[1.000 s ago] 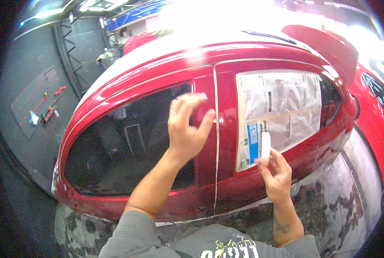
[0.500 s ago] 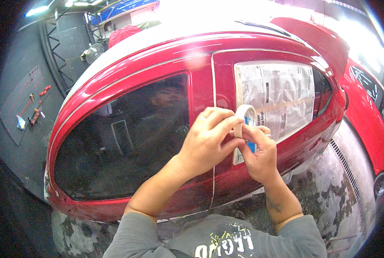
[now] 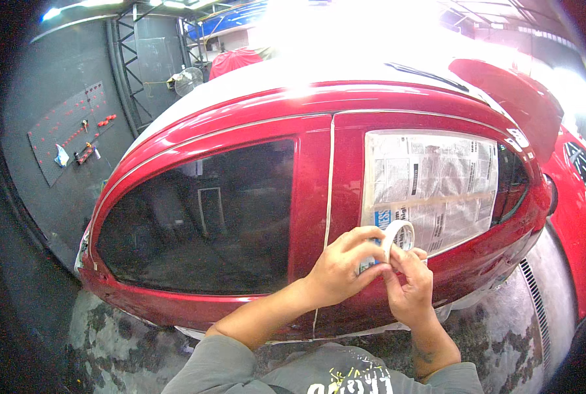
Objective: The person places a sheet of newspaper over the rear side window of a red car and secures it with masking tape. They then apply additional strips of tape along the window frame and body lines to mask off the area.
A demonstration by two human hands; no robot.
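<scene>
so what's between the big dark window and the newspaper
In the head view, red bodywork with a pale strip running down it; lower down, the left hand is in front.

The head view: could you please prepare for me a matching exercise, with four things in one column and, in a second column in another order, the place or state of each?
Things
1. Tape roll
2. Newspaper
3. Large window
4. Board with red pieces

Place or state
A. Dark glass, not covered with paper
B. On the dark wall at the picture's left
C. Between the left hand and the right hand
D. Spread over part of the red car's side

Right pairs: 1-C, 2-D, 3-A, 4-B
</scene>
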